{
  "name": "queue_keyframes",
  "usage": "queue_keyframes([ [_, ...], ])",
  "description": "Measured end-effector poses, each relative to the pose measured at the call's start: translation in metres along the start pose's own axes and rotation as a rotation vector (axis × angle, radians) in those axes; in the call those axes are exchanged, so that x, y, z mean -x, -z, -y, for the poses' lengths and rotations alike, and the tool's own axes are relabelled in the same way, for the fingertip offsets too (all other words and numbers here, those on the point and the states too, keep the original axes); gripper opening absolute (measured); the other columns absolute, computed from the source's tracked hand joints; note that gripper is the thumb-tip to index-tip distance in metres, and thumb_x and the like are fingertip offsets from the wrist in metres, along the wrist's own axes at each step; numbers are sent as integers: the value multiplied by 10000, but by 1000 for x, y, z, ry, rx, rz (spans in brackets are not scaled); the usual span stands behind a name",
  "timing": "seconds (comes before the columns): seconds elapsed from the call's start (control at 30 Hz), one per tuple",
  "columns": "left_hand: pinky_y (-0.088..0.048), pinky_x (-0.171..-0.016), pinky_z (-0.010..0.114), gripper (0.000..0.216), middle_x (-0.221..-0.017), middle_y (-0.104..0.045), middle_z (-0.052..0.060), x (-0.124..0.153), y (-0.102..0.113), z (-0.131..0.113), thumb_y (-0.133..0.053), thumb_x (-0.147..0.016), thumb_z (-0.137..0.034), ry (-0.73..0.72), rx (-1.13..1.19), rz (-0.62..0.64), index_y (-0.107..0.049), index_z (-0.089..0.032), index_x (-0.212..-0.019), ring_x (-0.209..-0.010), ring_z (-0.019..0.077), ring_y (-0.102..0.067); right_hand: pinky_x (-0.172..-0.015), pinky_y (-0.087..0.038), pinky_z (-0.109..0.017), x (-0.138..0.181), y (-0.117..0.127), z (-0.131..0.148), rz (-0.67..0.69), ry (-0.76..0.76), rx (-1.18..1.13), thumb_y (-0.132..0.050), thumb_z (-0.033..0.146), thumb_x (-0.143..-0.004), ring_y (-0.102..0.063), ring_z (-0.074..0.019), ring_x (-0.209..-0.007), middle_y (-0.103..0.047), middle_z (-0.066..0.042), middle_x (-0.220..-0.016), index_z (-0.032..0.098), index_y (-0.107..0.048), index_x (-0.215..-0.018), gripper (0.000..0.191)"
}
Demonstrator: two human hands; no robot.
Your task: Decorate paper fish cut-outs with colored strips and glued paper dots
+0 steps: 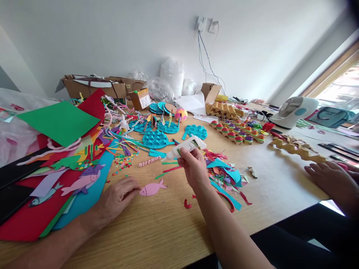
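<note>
My right hand (193, 166) is closed around a white glue bottle (186, 147), raised over the table with its nozzle pointing left and slightly down. A pink paper fish (151, 189) with a drawn eye and gill line lies flat on the wood below it. At the fish's nose, the bent fingertips of my left hand (122, 194) pinch its edge. A twisted pink strip (149, 161) rests behind the fish. More cut fish, including another pink one (82, 183) and a blue-grey one (45, 196), lie on coloured sheets to the left.
Paper scraps (221, 172) and a red-handled tool, partly covered, lie right of my forearm. Blue-painted egg cartons (155, 139) and painted carton cups (238, 132) stand farther back. Another person's hand (332, 183) rests at the right edge near a white fan (293, 112).
</note>
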State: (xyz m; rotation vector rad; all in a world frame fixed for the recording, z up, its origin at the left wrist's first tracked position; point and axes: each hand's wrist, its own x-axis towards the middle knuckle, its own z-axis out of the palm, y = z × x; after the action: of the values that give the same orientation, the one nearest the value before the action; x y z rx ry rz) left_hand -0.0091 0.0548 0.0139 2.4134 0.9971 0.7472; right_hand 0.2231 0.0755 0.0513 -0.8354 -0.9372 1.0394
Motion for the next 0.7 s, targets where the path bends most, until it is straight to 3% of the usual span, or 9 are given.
queue_keyframes([
  [0.1,-485,-666,219,186,-804,-636,19,1,1,0,-429,-832,-211,4,-21,32,-613,-191,-812,-756,139,-595,-425,-344,-195,6,-2,0,70,15,125,-642,351,-695,-469,-74,-472,-542,40,-600,176,-525,-732,214],
  [0.27,-474,-780,276,231,-919,-648,26,3,2,1,-416,-835,-186,-48,-27,84,-635,-218,-900,-875,165,-585,-486,-391,-216,20,-13,1,316,-14,364,-631,381,-696,-502,-99,-551,-547,22,-666,181,-503,-776,251],
  [0.47,-461,-802,300,364,-979,-652,34,2,3,-2,-345,-822,-95,-147,-25,118,-644,-241,-970,-926,173,-573,-529,-384,-227,27,-15,-6,453,17,485,-641,380,-708,-486,-111,-596,-537,20,-678,189,-535,-796,236],
  [0.7,-446,-810,313,357,-995,-644,35,2,-2,3,-360,-824,-94,-163,-45,144,-647,-241,-978,-940,183,-559,-535,-345,-211,33,-15,-8,468,177,681,-680,323,-683,-450,-100,-603,-560,26,-720,203,-615,-846,212],
])
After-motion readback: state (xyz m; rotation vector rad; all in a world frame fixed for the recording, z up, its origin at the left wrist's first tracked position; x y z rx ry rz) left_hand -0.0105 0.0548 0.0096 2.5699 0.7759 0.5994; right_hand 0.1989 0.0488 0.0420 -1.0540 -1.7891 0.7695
